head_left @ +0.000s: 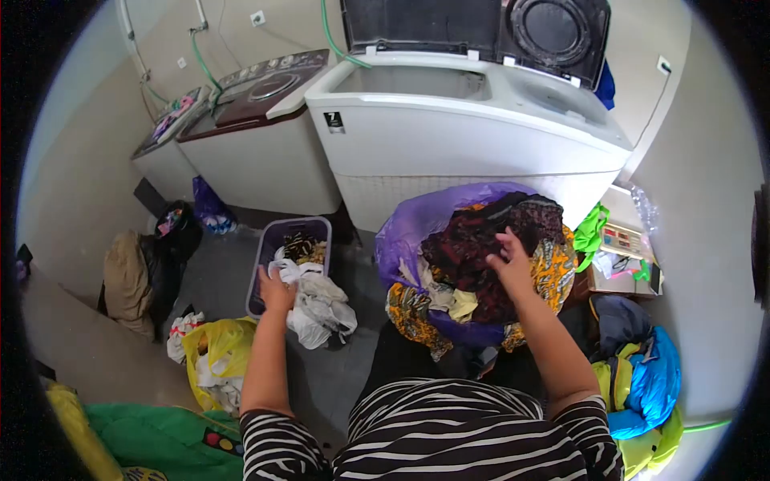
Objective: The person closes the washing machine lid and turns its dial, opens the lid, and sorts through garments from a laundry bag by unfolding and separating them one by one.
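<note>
My left hand (277,289) is over the near part of a purple basket (254,280), its fingers spread at the edge of white plastic bags (317,305) that hang over the basket's side. Dark patterned cloth lies in the basket's far part. To the right, a large purple plastic bag (401,232) holds a heap of clothes. My right hand (511,260) is raised over the dark red cloth (473,248) on top, fingers apart and holding nothing. Yellow-orange patterned cloth (553,268) lies around the heap.
An open white twin-tub washing machine (473,132) stands ahead, with another washer (257,152) to its left. A yellow bag (220,345) and green cloth (160,437) are at lower left. Blue and lime clothes (654,377) and a box (626,280) are at right.
</note>
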`<state>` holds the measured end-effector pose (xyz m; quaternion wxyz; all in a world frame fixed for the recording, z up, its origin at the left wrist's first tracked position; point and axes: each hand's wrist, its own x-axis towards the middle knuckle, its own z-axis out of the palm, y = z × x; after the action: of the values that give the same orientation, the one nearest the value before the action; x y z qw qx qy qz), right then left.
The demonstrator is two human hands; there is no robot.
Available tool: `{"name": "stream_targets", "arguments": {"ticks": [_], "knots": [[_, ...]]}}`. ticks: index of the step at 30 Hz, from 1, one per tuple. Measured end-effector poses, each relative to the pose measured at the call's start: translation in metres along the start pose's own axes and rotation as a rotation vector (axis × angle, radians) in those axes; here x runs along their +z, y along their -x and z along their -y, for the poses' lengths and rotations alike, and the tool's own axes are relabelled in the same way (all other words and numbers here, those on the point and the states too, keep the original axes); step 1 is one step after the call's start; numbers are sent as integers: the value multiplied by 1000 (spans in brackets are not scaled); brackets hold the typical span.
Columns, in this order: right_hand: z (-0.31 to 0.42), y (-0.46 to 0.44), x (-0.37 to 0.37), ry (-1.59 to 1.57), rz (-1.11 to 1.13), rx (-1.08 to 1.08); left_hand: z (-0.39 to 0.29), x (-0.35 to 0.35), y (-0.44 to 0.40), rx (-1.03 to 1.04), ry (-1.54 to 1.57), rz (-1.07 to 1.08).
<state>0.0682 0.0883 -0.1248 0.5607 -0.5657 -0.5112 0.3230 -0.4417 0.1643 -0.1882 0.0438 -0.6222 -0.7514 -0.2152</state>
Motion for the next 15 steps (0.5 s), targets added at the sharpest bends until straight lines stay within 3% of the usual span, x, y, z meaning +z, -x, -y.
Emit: {"name": "stream_targets", "arguments": {"ticks": [1, 3, 4, 6, 8, 9, 11, 13, 15], "knots": [[1, 4, 5, 8, -11, -7, -16, 4, 8, 85, 62, 42], [-1, 12, 12, 618, -85, -323, -52, 18, 29, 294, 316, 166], [3, 14, 11, 627, -94, -322, -81, 14, 47, 337, 416, 174], [16, 12, 5, 494, 48, -58, -135, 9, 84, 435, 663, 166], [33, 9, -5, 353, 183, 196, -173, 0, 111, 440, 818, 326], [43, 10, -10, 365, 172, 185, -190, -4, 124, 458, 896, 385], [63, 22, -22, 12, 135, 199, -213, -14, 139, 514, 989, 394], [79, 40, -31, -348, 104, 214, -230, -29, 149, 168, 1235, 959], [84, 59, -42, -206, 151, 171, -237, -22, 151, 123, 1297, 955]]}}
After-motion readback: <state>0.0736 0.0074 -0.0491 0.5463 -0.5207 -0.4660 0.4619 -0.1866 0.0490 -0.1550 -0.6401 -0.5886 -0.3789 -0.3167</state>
